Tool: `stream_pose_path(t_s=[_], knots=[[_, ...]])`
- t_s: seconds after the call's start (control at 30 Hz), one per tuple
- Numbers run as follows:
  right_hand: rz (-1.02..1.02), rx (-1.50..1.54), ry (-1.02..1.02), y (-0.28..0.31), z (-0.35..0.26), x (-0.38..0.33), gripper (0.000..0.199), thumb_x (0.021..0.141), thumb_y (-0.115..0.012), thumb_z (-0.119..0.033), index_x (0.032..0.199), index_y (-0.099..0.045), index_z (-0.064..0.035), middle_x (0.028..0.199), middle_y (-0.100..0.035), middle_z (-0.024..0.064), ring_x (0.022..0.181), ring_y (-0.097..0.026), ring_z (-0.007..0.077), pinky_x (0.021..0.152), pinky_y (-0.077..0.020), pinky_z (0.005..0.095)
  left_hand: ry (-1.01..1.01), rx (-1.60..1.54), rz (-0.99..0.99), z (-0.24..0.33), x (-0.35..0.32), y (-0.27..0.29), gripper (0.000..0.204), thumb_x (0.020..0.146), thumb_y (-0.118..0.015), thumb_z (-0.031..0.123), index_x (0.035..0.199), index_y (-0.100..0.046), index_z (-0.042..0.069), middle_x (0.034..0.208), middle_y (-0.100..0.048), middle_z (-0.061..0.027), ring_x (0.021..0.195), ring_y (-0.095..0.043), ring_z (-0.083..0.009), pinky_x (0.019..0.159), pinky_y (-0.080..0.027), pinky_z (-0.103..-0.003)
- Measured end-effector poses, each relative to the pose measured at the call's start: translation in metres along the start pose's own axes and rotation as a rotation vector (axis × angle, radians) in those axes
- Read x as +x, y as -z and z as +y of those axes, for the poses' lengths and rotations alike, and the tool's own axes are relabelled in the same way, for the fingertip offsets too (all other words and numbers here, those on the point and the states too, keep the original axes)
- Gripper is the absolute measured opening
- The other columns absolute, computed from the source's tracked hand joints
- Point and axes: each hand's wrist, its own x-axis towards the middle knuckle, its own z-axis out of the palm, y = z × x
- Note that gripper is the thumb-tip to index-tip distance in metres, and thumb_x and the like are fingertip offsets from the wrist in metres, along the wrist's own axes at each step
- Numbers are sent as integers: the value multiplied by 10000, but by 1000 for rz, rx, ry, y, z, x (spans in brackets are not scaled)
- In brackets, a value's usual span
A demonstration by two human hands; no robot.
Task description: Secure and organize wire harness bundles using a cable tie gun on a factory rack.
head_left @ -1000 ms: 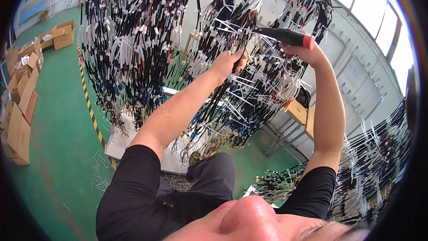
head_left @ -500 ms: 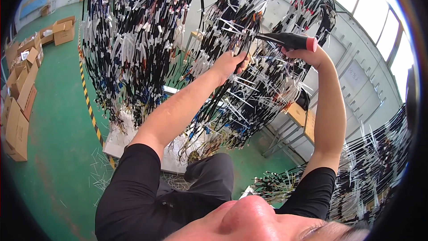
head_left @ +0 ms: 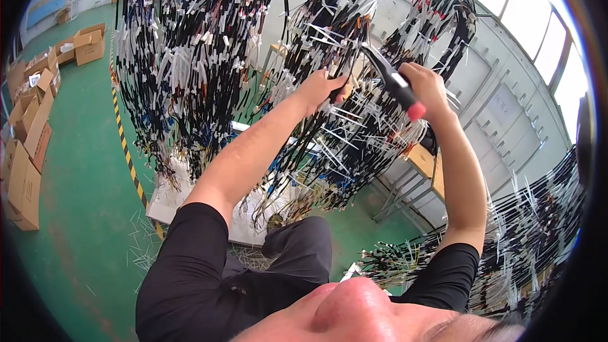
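Note:
Bundles of black wire harnesses point(head_left: 329, 44) with many white cable ties hang in front of me at head height. My left hand point(head_left: 323, 88) is raised into the middle bundle and grips a cluster of its wires. My right hand point(head_left: 427, 85) is closed around a pair of black-handled cutters with a red end point(head_left: 396, 82). The tool's tip points up-left into the same bundle, close to my left hand. The jaws are hidden among the wires.
More hanging harness bundles point(head_left: 190, 57) fill the left. Another mass of tied wires point(head_left: 525, 240) lies at the lower right. Cardboard boxes point(head_left: 28, 133) stand along the left on the green floor point(head_left: 82, 215), beside a yellow-black striped line point(head_left: 126, 152). Cut tie ends litter the floor.
My right hand has tilted the cutters, so the red handle end now points down-right and the tip up into the bundle. My left hand stays gripping the wires.

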Motion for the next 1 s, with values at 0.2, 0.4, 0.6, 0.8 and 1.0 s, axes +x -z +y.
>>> stream_pose_path(t_s=[0.2,0.4,0.6,0.8,1.0], knots=[[225,-111,111,-8,-20,-27,559,735,-717,-13,1273,-648,-148,1189,-613,70,1253,-581,305,1251,-322,545,-130,-158,-357,2,-5,14,264,1022,-661,196,1213,-701,17,1173,-747,-149,969,-763,-229,914,-618,-362],[242,-147,126,-23,-52,-46,525,745,-743,-83,1257,-639,-138,1200,-597,67,1250,-572,291,1190,-351,524,-171,-292,-455,-12,-1,2,413,988,-763,415,1161,-675,50,983,-769,-143,724,-728,-196,679,-594,-319],[305,66,103,-43,-66,-58,503,734,-767,-115,1222,-649,-86,1199,-619,105,1199,-584,348,1078,-423,478,-143,12,-223,-16,-2,-19,381,1075,-653,426,1001,-649,52,701,-607,-8,611,-563,-125,624,-480,-308],[360,417,-95,-29,-43,-54,503,775,-770,-76,1267,-666,-69,1152,-706,151,1103,-687,362,988,-524,419,-74,-507,-555,-11,-8,-7,453,1076,-581,231,1447,-553,-27,1206,-710,-193,831,-661,-189,770,-571,-377],[328,588,-183,-8,-37,-47,452,847,-825,-107,1266,-670,-42,986,-682,47,903,-635,156,876,-511,300,-220,-310,-464,-19,7,-1,493,1067,-616,291,1444,-548,-19,1234,-727,-221,968,-752,-290,889,-638,-439]])
